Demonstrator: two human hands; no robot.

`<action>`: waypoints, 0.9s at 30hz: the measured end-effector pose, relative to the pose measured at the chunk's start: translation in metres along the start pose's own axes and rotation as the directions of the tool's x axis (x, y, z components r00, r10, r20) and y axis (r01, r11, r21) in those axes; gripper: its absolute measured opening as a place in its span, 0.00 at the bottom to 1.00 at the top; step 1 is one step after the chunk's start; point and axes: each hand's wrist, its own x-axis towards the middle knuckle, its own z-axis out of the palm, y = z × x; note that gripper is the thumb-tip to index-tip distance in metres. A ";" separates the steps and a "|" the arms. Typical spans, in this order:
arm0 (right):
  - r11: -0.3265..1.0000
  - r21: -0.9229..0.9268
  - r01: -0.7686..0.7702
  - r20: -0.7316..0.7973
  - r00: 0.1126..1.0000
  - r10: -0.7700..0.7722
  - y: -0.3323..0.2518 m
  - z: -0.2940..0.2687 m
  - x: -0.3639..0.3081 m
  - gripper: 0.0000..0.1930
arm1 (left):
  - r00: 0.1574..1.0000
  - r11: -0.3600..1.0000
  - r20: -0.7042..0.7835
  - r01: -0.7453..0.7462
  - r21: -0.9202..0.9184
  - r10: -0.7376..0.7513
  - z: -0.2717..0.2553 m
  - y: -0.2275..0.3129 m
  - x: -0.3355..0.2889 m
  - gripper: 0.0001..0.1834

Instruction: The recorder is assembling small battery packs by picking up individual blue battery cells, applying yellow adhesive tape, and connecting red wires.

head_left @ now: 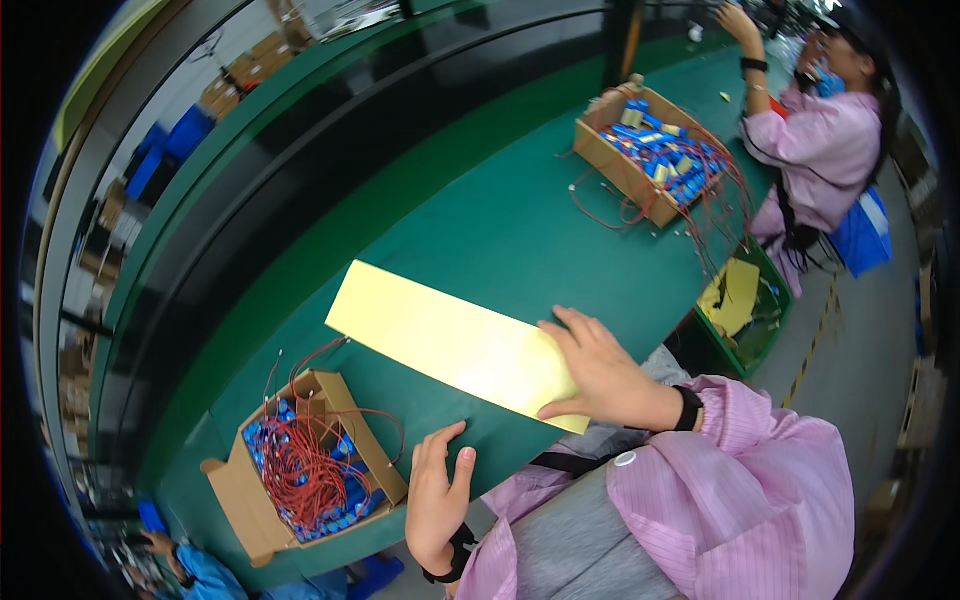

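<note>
A long pale-yellow strip (440,345) that looks like paper or card lies slantwise over the green table. Its right end is in my right hand (610,380), the thumb near the lower edge and the fingers by the upper edge. My left hand (438,495) is apart from the strip, below its middle, at the table's near edge. Its fingers are raised and spread, with nothing in them. Left of that hand stands an open cardboard box (385,465) of blue cylindrical cells with a tangle of red wires (305,465).
Another cardboard box (625,180) of blue cells and trailing wires stands farther along the green table (470,230). A green bin (770,340) with yellow scraps sits right of the table. One co-worker (830,140) works at the far right, another person's blue sleeve (205,575) shows lower left.
</note>
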 end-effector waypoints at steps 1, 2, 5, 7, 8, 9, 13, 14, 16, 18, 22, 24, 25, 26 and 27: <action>1.000 0.010 -0.010 -0.007 1.000 0.010 -0.007 0.003 -0.004 0.46 | 0.999 0.999 0.029 -0.025 0.029 0.024 0.000 -0.002 -0.001 0.19; 1.000 0.023 -0.018 -0.016 1.000 0.018 -0.014 0.006 -0.007 0.47 | 0.997 0.997 0.056 -0.051 0.060 0.047 -0.002 -0.003 -0.002 0.19; 0.993 0.112 -0.034 0.007 0.999 0.034 -0.025 0.009 -0.012 0.45 | 0.990 0.994 0.141 -0.044 0.097 0.030 -0.015 0.004 0.001 0.19; 0.975 0.215 -0.058 -0.030 0.997 0.065 -0.028 0.011 -0.015 0.40 | 0.986 0.992 0.166 -0.041 0.117 0.021 -0.023 0.008 0.003 0.19; 0.962 0.266 -0.064 -0.050 0.995 0.081 -0.027 0.012 -0.017 0.38 | 0.984 0.993 0.178 -0.034 0.117 0.013 -0.025 0.008 0.004 0.19; 0.940 0.329 -0.090 -0.008 0.995 0.099 -0.026 0.011 -0.019 0.36 | 0.982 0.993 0.190 -0.027 0.116 0.004 -0.027 0.009 0.005 0.19; 0.878 0.475 0.062 -0.156 0.988 0.015 -0.007 -0.014 -0.030 0.25 | 0.976 0.992 0.215 -0.054 0.113 0.029 -0.030 0.006 0.012 0.18; 0.875 0.469 0.122 -0.230 0.973 -0.012 0.008 -0.036 -0.037 0.23 | 0.975 0.995 0.219 -0.055 0.087 0.034 -0.028 0.006 0.015 0.18; 0.903 0.386 0.191 -0.465 0.885 0.011 0.040 -0.082 -0.059 0.16 | 0.978 0.998 0.203 -0.049 0.024 0.044 -0.023 0.008 0.019 0.17; 0.963 0.256 -0.086 -0.800 0.541 0.261 0.065 -0.118 -0.098 0.19 | 0.986 0.998 0.162 -0.033 -0.048 0.041 -0.015 0.009 0.022 0.17; 0.942 0.315 -0.117 -0.939 0.103 0.327 0.154 -0.181 -0.192 0.29 | 0.994 0.999 0.108 -0.015 -0.047 0.020 0.003 0.023 0.027 0.16; 0.853 0.389 -0.347 -0.868 0.172 0.466 0.185 -0.190 -0.256 0.31 | 0.995 0.999 0.102 -0.008 -0.033 0.012 0.009 0.026 0.027 0.16; 0.801 0.419 -0.427 -0.799 0.245 0.549 0.200 -0.186 -0.286 0.32 | 0.994 1.000 0.114 0.002 -0.014 0.000 0.010 0.029 0.026 0.16; 0.750 0.429 -0.503 -0.713 0.321 0.623 0.213 -0.180 -0.309 0.34 | 0.993 1.000 0.115 0.020 0.002 -0.020 0.009 0.031 0.022 0.16; 0.673 0.508 -0.538 -0.611 0.327 0.721 0.217 -0.170 -0.323 0.35 | 0.993 0.999 0.113 0.040 0.020 -0.042 0.006 0.033 0.018 0.16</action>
